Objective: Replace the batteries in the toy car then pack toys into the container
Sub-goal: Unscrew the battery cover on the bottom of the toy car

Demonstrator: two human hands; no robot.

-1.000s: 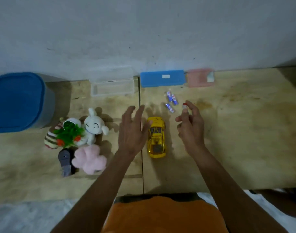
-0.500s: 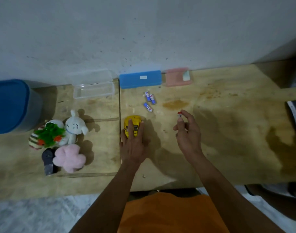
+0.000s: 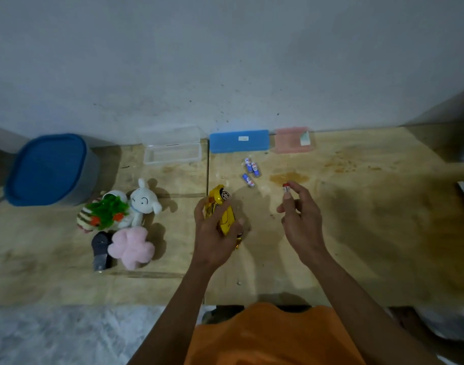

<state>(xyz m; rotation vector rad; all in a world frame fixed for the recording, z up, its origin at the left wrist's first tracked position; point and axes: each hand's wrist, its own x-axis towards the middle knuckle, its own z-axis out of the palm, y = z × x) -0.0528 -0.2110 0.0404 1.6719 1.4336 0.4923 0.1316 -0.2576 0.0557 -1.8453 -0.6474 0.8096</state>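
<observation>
- Toy car (image 3: 223, 212) – yellow, tipped on its side w/ one wheel showing at the far end, gripped in left hand (image 3: 215, 233) near the middle of the wooden table (image 3: 357, 233); fingers and thumb curled round the body.
- Blue-lidded container (image 3: 47, 168) – far left, lid on, well apart from the car.
- Blue case (image 3: 239, 141), clear box (image 3: 173, 151) (lid up) & pink case (image 3: 294, 140) – in a row along the wall.
- Soft toys left of the car: white plush (image 3: 144, 201), green-and-striped toy (image 3: 104, 213), pink plush (image 3: 132, 247), w/ a small dark grey toy (image 3: 100, 248) touching the pink one.
- Right hand (image 3: 302, 222) – raised right of the car, thumb & forefinger pinching a small battery (image 3: 286, 187) w/ a red tip, upright.
- Three batteries (image 3: 252, 171) – blue-white, lying loose btwn blue case and car, two touching, one just beside.
</observation>
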